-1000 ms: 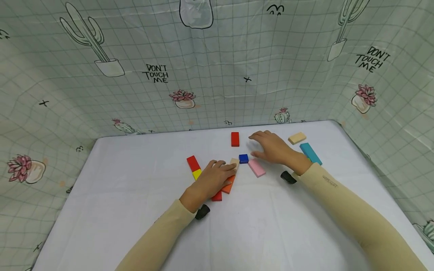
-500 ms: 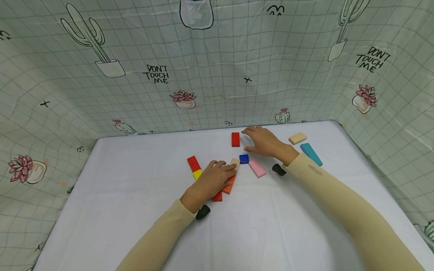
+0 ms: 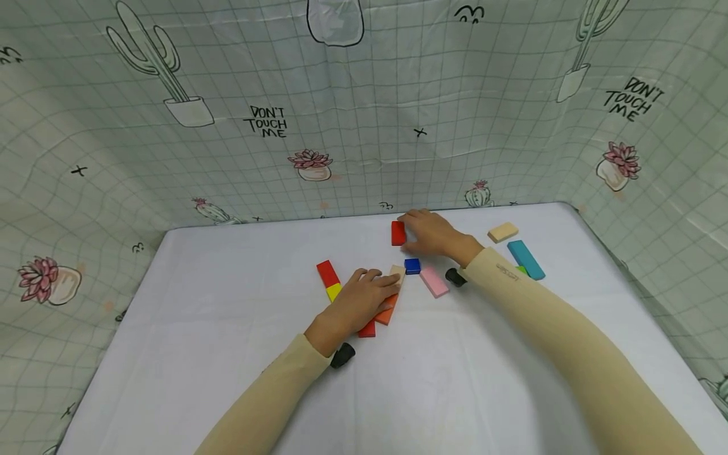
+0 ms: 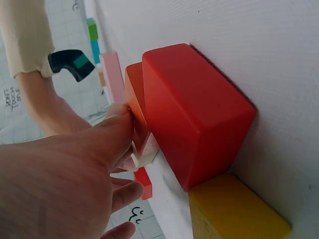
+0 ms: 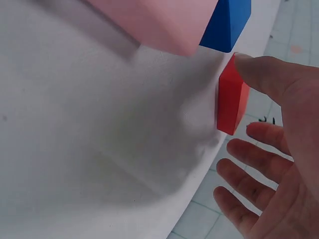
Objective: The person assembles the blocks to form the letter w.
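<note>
My left hand (image 3: 358, 303) rests over a row of toy blocks. Its thumb touches the orange block (image 4: 135, 94), and the fingers reach beside the cream block (image 3: 397, 272). Close to that thumb stands a red block (image 4: 194, 94), with a yellow block (image 4: 234, 209) against it. My right hand (image 3: 433, 235) is at the far red block (image 3: 398, 233), thumb and fingers spread. In the right wrist view the thumb tip overlaps the end of this far red block (image 5: 232, 102), while the other fingers stay apart from it. A blue block (image 3: 412, 266) lies just in front.
A pink block (image 3: 435, 282) lies right of the cream one. Farther right are a pale wooden block (image 3: 503, 232), a turquoise block (image 3: 526, 260) and a green block (image 3: 521, 270). Another red block (image 3: 328, 273) extends the left row. A patterned curtain (image 3: 364, 126) stands behind the white table (image 3: 227, 278).
My right hand has moved left, from the area above the pink block to the far red block. My left hand and the blocks have stayed in place.
</note>
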The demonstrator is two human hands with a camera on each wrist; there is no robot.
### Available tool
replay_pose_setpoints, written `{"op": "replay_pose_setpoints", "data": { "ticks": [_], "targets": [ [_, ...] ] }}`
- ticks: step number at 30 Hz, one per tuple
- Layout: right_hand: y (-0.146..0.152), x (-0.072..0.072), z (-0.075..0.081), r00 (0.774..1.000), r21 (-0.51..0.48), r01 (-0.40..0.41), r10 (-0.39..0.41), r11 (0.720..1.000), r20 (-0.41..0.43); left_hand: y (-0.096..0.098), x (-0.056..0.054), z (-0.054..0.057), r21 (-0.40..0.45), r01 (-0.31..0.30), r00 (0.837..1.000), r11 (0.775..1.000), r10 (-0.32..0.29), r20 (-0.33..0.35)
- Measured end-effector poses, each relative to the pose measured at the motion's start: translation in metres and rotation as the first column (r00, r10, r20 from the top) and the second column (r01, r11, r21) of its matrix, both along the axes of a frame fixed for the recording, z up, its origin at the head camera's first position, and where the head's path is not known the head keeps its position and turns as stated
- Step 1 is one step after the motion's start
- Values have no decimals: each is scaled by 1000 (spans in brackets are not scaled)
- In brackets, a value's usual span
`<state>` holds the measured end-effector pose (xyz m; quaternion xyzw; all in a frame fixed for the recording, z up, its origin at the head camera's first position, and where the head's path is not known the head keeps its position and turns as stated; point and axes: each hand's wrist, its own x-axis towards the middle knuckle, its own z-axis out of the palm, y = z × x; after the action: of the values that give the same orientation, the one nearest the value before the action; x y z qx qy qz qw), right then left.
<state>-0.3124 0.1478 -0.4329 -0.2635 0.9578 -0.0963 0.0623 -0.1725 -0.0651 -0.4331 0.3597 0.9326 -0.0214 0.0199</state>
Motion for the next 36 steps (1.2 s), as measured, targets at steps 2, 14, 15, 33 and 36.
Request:
{"op": "replay_pose_setpoints", "data": {
  "ticks": [2,14,15,33,36],
  "targets": [
    [-1,-2,0,1000,1,1,-1,1000,3,0,0,0,-5,1,1000,1000,-1,0],
    [-6,-5,-2,1000,10,5,-5,1000,-21,1,-2,-2,-11,-2,1000,1000,2,-7],
    [-7,-6,-2,1000,9,5,-5,1000,-21,1,-2,-2,-14,-4,1000,1000,4,-7],
    [22,25,20,998,-63,-37,34,997,-47,1,-2,1,-28,-13,1000,1000,14,27],
    [29,35,23,998,-71,-44,40,996,-48,1,-1,1,-26,-12,1000,1000,12,26]
  ]
}}
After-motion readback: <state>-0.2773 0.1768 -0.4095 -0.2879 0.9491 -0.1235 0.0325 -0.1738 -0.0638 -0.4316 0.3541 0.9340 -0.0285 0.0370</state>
